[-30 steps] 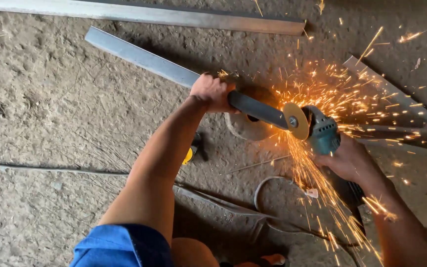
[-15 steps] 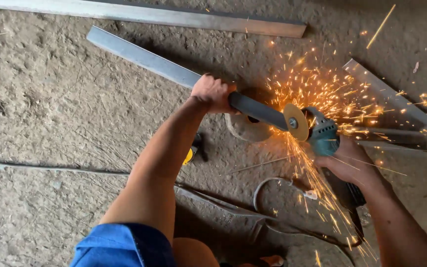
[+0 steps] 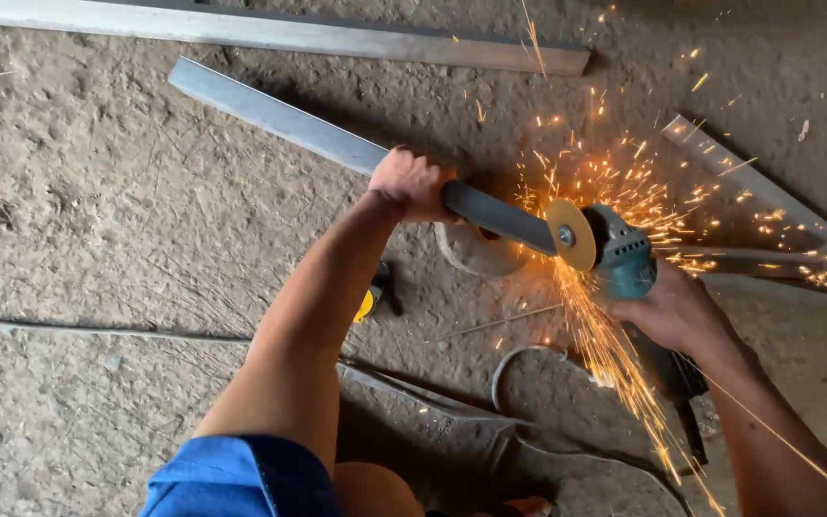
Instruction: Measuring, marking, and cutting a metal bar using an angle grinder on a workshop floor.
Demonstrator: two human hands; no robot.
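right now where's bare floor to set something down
Bare concrete floor lies left of the left hand, below the held metal bar. It is crowded by the angle grinder in the right hand: sparks, cable, scrap.

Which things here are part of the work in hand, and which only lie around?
In use: left hand gripping metal bar; right hand holding angle grinder.
Lying about: long bar; angled strip; cable; yellow tool.
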